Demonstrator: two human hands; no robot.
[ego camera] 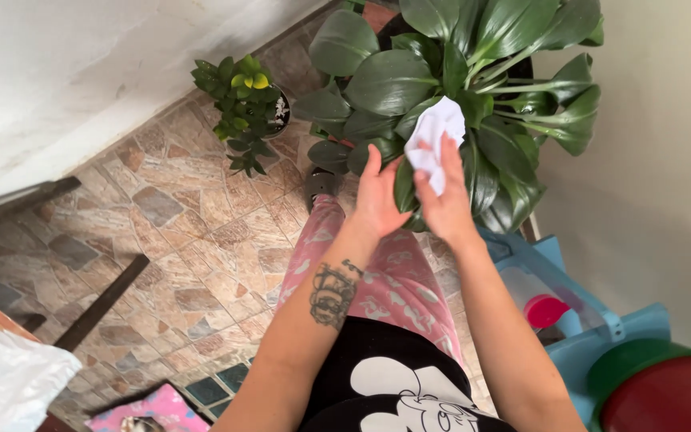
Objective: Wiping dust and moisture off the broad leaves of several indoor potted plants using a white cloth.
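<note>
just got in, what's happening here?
A person stands over a big potted plant by the wall. The right hand presses a white cloth onto one dark leaf, and the left hand props that leaf from underneath. A smaller plant stands to the left on the stone-tiled floor. Blue plastic furniture sits at the person's right.

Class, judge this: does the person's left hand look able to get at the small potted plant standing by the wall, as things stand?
Probably yes. The left hand rests under a leaf of the large plant; the small potted plant stands off to its left, with only bare tiled floor between.
</note>
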